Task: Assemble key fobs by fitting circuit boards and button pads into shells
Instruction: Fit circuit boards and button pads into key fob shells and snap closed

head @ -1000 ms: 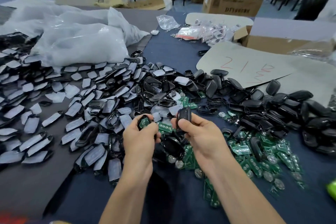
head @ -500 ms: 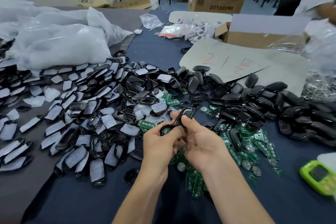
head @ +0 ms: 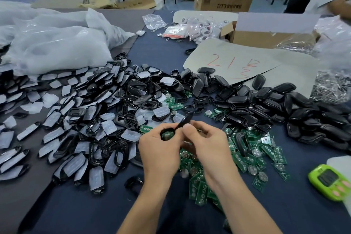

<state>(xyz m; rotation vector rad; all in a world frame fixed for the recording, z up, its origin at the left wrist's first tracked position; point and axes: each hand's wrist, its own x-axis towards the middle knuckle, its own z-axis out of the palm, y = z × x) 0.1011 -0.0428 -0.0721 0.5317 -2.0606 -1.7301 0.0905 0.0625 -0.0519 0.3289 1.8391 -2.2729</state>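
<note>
At lower centre, over the bench (head: 95, 205), the left hand (head: 159, 150) is clamping its grip round a shell (head: 163, 135) with the circuit board (head: 168, 135) seated, while the right hand (head: 210, 144) is pinching the tilted cover (head: 185, 119) onto it, likely risking a skewed closure trapping the board.

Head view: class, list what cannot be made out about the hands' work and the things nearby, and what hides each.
Head view: the shell in the left hand is mostly covered by that hand; its inside barely shows.
Head view: the cover pinched by the right hand is edge-on and blurred.
Head view: the display of the green timer is too blurred to read.
</note>
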